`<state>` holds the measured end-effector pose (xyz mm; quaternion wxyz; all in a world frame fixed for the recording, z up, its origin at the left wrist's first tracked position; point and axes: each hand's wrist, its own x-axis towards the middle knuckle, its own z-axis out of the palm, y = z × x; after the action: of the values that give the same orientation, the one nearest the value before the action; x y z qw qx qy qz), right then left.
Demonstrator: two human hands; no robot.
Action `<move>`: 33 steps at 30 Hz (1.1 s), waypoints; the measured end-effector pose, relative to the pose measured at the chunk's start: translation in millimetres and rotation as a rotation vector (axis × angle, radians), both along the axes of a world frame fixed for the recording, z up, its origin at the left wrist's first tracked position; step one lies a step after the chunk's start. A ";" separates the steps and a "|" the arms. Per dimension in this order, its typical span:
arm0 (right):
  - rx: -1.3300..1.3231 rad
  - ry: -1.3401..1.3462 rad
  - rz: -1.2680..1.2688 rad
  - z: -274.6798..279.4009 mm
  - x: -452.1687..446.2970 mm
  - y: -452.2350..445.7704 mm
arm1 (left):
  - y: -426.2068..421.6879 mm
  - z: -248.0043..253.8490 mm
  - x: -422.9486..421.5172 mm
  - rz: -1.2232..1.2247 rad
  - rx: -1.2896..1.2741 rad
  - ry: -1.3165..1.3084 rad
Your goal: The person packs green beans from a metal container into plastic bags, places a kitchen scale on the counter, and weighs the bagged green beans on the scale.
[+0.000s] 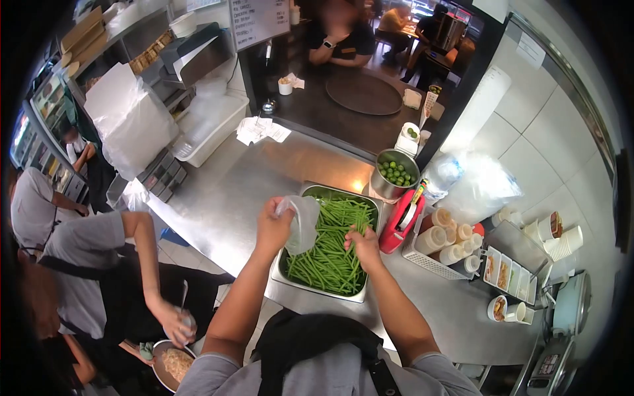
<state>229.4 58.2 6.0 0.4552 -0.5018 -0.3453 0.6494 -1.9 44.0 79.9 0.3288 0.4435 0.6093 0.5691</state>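
Beans (323,254), long and green, lie heaped in a metal tray (320,293) on the steel surface (224,191). The left hand (274,228) is clamped on a translucent plastic bag (304,228) above them; the right hand (364,247) has its fingers closed around some beans.

The counter (214,201) and pan (318,291) are glossy metal, the bag (302,228) filmy plastic, the round tray (363,91) seemingly matt.
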 end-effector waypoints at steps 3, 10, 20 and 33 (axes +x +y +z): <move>0.320 -0.549 -0.014 -19.8 0.4 -12.0 | -9.6 -1.1 -13.2 0.016 0.019 -0.120; 0.499 -0.722 -0.089 44.1 -5.2 -14.7 | -30.5 5.5 -42.2 0.083 0.030 -0.231; 0.628 -1.232 0.395 21.6 -25.5 44.0 | -43.9 9.4 -51.0 0.143 0.058 -0.250; 0.083 -0.536 0.422 30.8 -0.6 54.9 | -54.9 1.4 -70.4 0.196 -0.049 -0.225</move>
<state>228.8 113.1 36.7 0.2238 -0.5531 -0.5752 0.5595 -72.3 -11.0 81.4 0.3487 0.3074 0.6226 0.6295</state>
